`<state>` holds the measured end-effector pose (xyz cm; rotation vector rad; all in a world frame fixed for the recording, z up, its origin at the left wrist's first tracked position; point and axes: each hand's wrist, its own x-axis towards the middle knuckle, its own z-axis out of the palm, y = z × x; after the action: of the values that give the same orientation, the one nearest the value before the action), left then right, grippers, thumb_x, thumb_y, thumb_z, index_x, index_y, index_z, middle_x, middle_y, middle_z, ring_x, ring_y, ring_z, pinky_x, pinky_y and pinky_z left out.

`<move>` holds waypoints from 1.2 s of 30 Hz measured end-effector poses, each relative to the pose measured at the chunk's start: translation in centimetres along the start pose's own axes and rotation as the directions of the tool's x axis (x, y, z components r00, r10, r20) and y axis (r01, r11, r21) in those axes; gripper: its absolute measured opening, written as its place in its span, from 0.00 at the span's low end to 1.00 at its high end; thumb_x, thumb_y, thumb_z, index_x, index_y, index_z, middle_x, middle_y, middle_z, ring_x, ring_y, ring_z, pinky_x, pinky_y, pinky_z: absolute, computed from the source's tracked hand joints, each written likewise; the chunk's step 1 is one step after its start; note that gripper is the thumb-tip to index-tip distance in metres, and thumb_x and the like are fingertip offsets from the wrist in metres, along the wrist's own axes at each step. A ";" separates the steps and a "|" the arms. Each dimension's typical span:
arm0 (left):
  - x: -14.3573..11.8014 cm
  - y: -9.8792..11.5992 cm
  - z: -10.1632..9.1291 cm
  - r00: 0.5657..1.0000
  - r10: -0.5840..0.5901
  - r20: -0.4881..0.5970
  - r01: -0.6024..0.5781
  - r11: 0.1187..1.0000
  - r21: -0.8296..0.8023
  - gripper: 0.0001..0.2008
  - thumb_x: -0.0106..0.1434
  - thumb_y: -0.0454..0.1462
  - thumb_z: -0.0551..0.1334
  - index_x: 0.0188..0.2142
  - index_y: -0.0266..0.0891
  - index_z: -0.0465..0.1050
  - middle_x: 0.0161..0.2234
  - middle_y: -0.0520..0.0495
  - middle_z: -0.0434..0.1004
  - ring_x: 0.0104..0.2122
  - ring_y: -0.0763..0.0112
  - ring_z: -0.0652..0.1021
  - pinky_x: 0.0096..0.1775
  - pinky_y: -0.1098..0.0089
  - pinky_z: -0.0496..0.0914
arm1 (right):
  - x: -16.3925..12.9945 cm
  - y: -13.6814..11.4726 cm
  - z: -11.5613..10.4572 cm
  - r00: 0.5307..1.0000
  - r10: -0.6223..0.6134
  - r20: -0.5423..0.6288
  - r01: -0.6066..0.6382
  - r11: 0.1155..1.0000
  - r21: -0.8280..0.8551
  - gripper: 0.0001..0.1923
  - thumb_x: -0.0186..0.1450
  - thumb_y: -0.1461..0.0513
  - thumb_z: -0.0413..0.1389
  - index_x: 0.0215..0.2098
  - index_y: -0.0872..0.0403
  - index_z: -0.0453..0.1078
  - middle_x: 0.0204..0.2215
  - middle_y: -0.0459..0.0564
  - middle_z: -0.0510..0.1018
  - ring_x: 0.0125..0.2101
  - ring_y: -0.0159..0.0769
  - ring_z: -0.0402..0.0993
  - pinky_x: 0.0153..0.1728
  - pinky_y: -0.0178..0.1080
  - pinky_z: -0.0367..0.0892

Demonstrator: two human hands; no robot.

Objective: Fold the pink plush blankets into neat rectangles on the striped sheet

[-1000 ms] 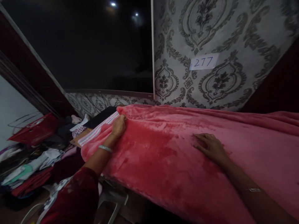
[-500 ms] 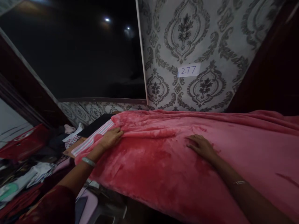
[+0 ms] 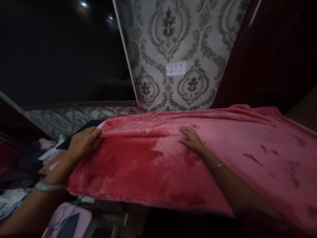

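Since a second ago the left hand (image 3: pixel 83 141) has slid leftward, fingers closed on the pink blanket's (image 3: pixel 223 145) edge fold, while the right hand (image 3: pixel 192 140) presses flat, fingers spread; most looks smoothed, seemingly only that fold remains.

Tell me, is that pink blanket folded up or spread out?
Mostly spread out. The pink blanket lies across the surface, with one fold ridge near its left end, where the left hand grips; the right hand rests flat.

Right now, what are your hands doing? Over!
Left hand gripping pink fleece blanket at its left edge fold. Right hand flat on top, open. Clothes pile at left, clear of hands.
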<state>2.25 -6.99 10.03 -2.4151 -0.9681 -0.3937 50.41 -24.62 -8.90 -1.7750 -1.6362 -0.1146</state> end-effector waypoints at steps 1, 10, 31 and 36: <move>0.1 0.0 -0.4 1.000 -0.009 0.001 0.009 1.000 0.018 0.09 0.64 0.43 0.52 0.31 0.44 0.67 0.33 0.47 0.73 0.34 0.63 0.75 0.32 0.69 0.65 | 0.0 -0.1 -0.2 1.000 0.002 0.008 -0.002 1.000 -0.006 0.34 0.62 0.45 0.60 0.62 0.51 0.70 0.58 0.59 0.73 0.59 0.57 0.64 0.62 0.60 0.59; 0.8 0.1 -3.4 0.992 -0.117 -0.042 0.119 0.992 0.049 0.15 0.65 0.46 0.45 0.32 0.44 0.66 0.33 0.49 0.70 0.33 0.67 0.72 0.30 0.71 0.57 | 0.1 -1.2 -1.2 1.000 0.010 0.005 -0.010 0.999 -0.049 0.39 0.61 0.44 0.63 0.65 0.53 0.66 0.61 0.60 0.70 0.61 0.54 0.61 0.61 0.55 0.58; 1.2 0.4 -4.2 0.980 -0.157 0.125 0.176 0.972 -0.156 0.14 0.66 0.47 0.50 0.32 0.41 0.65 0.32 0.48 0.73 0.33 0.66 0.73 0.34 0.70 0.62 | -1.2 -5.9 -12.6 0.991 -0.041 -0.131 0.053 0.994 0.092 0.17 0.70 0.52 0.46 0.27 0.49 0.63 0.24 0.48 0.75 0.26 0.38 0.71 0.31 0.38 0.63; 1.4 0.6 -3.2 0.991 -0.095 0.097 0.125 0.919 -0.373 0.14 0.63 0.49 0.54 0.30 0.41 0.66 0.30 0.49 0.73 0.31 0.67 0.74 0.35 0.71 0.65 | -2.0 -7.9 -17.3 0.991 -0.090 -0.098 0.094 0.995 0.043 0.20 0.70 0.49 0.46 0.25 0.49 0.63 0.22 0.47 0.74 0.25 0.38 0.71 0.28 0.38 0.63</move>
<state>3.46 -8.35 13.10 -2.7453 -1.1554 -0.5785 49.61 -36.10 6.37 -1.6337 -1.6385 -0.1987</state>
